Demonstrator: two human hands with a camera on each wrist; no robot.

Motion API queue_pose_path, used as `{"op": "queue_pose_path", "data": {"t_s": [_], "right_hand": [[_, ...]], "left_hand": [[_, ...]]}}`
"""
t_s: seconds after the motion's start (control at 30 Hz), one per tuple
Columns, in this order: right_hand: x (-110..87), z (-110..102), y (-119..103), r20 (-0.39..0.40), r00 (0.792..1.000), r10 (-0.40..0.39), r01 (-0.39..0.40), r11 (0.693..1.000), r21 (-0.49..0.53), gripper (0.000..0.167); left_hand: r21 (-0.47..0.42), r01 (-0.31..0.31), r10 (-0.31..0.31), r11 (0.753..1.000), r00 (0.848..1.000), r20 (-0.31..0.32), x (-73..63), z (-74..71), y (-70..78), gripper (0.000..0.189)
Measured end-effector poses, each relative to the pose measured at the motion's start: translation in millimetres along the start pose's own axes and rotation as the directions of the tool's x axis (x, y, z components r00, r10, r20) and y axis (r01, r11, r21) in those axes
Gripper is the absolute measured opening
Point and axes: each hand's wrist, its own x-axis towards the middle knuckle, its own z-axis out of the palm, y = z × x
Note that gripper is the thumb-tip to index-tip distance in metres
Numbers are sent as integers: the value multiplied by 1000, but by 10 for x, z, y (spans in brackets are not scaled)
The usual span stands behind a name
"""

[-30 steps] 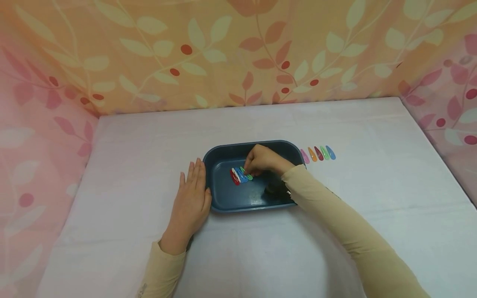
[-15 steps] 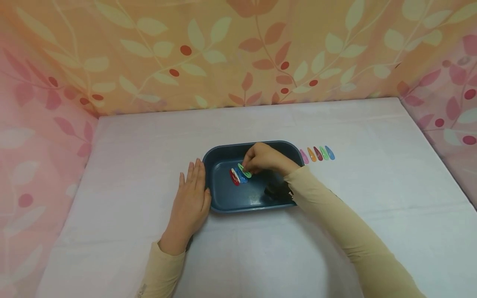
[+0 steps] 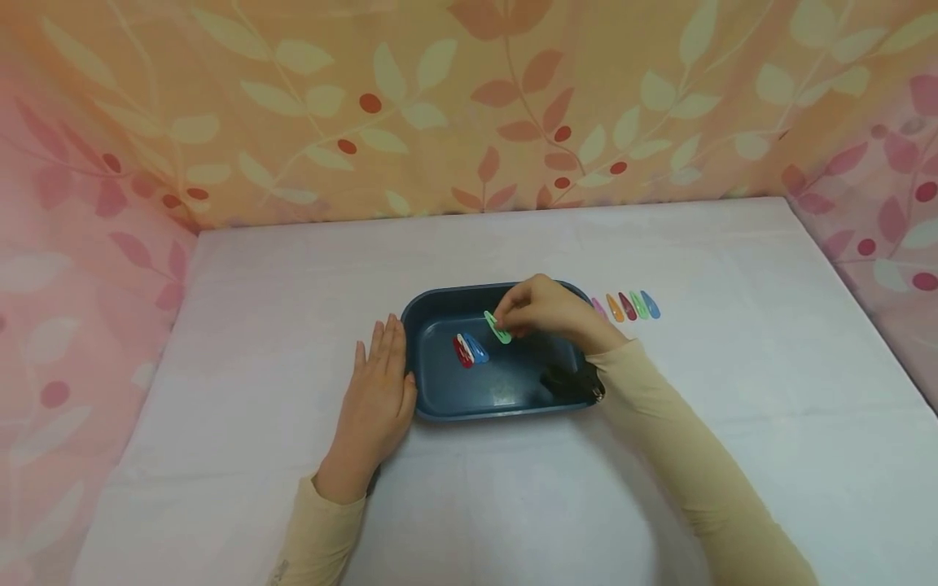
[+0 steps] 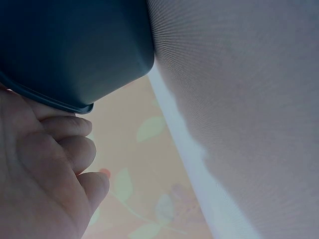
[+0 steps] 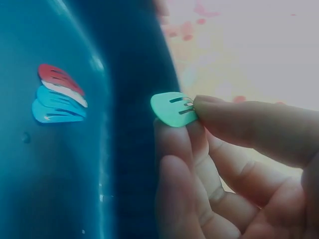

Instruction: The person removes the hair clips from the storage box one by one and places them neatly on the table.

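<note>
My right hand (image 3: 545, 311) pinches a light green snap hair clip (image 5: 172, 109) between thumb and fingers, raised above the floor of a dark blue tray (image 3: 458, 395). Left of it in the tray lie a red hair clip (image 5: 57, 75), a white one (image 5: 65, 93) and two overlapping blue ones (image 5: 57, 118), bunched side by side. My left hand (image 3: 375, 399) rests against the tray's left side, fingers straight. The left wrist view shows its fingers along the tray's rim (image 4: 45, 101).
Right of the tray, a row of hair clips lies on the white-covered table (image 3: 733, 342): pink (image 3: 599, 308), orange (image 3: 615, 308), dark red (image 3: 627, 306), green (image 3: 640, 305) and blue (image 3: 650, 304). A floral curtain (image 3: 469, 106) stands behind the table.
My right hand has lifted the green hair clip off the bunch and moved it right and away from the others. The left hand stays at the tray's side.
</note>
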Motion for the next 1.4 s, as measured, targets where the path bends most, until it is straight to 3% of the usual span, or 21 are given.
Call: {"op": "queue_pose_path", "data": {"t_s": [0.27, 0.9, 1.4], "right_hand": [[-165, -114, 54, -62, 996, -70, 72, 997, 25, 17], [-436, -342, 263, -182, 980, -73, 96, 989, 117, 18], [-652, -543, 376, -232, 969, -89, 117, 987, 110, 18]], "left_hand": [[-1, -8, 8, 1000, 1000, -11, 0, 11, -3, 61], [15, 5, -5, 1000, 1000, 5, -3, 7, -1, 61], [15, -2, 2, 1000, 1000, 4, -4, 15, -10, 61]]}}
